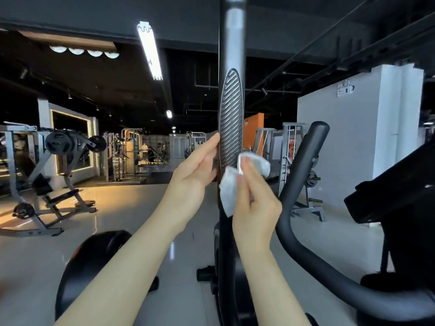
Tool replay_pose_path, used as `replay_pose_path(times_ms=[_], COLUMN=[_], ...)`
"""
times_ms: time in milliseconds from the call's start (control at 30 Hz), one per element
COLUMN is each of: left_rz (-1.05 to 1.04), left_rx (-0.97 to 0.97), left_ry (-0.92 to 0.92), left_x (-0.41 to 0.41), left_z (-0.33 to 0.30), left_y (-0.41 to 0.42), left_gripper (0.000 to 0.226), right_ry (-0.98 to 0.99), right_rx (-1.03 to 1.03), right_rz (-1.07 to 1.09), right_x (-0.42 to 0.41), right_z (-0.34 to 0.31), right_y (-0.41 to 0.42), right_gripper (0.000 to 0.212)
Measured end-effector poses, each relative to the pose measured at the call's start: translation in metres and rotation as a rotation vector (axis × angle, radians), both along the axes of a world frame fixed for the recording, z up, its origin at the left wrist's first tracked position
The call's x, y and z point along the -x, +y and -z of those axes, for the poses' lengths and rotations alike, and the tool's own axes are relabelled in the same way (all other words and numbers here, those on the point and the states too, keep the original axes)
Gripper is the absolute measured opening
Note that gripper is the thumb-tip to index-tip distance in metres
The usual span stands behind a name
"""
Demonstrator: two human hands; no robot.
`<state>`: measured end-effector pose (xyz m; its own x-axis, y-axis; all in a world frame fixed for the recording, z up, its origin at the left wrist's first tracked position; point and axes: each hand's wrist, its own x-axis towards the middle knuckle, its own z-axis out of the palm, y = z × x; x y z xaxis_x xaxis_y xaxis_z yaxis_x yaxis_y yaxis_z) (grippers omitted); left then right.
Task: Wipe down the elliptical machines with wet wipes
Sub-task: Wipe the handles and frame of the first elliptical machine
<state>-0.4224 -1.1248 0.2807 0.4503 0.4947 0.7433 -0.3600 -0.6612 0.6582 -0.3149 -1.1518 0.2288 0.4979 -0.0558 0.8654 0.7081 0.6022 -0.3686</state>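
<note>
Two bare hands up on the tall black upright handlebar of the elliptical machine (229,243), which runs top to bottom through mid-frame. Its long oval ribbed silver grip pad (231,118) sits at about eye level.

Left hand (195,171): fingers straight and close together, fingertips touching the left edge of the ribbed pad near its lower end. No curl round the bar that I can see; thumb is hidden behind the hand.

Right hand (255,208): fingers curled, pinching a crumpled white wet wipe (229,191). Wipe is bunched against the bar just below the bottom of the ribbed pad, with one lobe hanging left of the fingers and another sticking out to the right. Can't tell how much of the wipe actually contacts the bar, since the hand covers that spot.

Right of the bar: a curved matte black fixed handle (303,175) rising from lower right, well apart from both hands. Black angled console (395,184) at the right edge.

Background: glossy pale tiled floor (131,208), a grey plate-loaded weight machine (47,175) at left, a white wall (341,142) at right, a lit fluorescent ceiling tube (149,50).
</note>
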Motion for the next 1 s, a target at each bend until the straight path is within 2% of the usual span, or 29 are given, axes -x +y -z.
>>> replay_pose_path(times_ms=[133,233,300,367,433,567,733,800,867,933,1000], left_rz=[-0.002,0.023,0.001,-0.049,-0.089,-0.139,-0.110,-0.110,-0.108,-0.127,-0.193], left_rx=[-0.019,-0.025,-0.048,-0.030,-0.056,-0.224,-0.200,-0.206,-0.210,-0.226,-0.286], left_ry=[0.027,0.037,-0.010,-0.094,-0.117,-0.105,-0.154,-0.159,-0.163,-0.179,-0.201], left_x=[0.003,0.007,0.011,0.012,0.012,0.010,0.010,0.009,0.007,0.004,0.000], left_z=[-0.002,-0.004,-0.011,-0.024,-0.037,-0.061,-0.078,-0.077,-0.072,-0.069,-0.070], left_y=[0.004,0.003,0.001,-0.001,-0.003,-0.003,0.006,0.010,0.015,0.018,0.015], left_gripper=[0.042,0.041,0.035,0.033,0.037,0.041,0.040,0.039,0.036,0.036,0.040], right_ry=[-0.153,-0.218,-0.170,-0.107,-0.153,-0.421,-0.646,-0.762,-0.871,-0.959,-1.043], right_rx=[-0.070,-0.053,-0.043,-0.080,-0.132,-0.168,-0.146,-0.120,-0.012,-0.041,-0.103], right_rz=[0.056,0.153,0.147,0.148,0.178,0.376,0.709,0.772,0.706,0.703,0.727], right_x=[-0.004,-0.007,-0.002,0.001,0.002,-0.020,-0.021,-0.030,-0.037,-0.038,-0.039], right_z=[-0.048,-0.020,-0.004,-0.016,-0.051,-0.145,-0.224,-0.219,-0.187,-0.151,-0.144], right_y=[0.003,0.005,0.004,0.009,0.011,0.003,-0.013,-0.017,-0.020,-0.020,-0.018], right_gripper=[0.029,0.028,0.033,0.034,0.031,0.022,0.013,0.020,0.027,0.021,0.016])
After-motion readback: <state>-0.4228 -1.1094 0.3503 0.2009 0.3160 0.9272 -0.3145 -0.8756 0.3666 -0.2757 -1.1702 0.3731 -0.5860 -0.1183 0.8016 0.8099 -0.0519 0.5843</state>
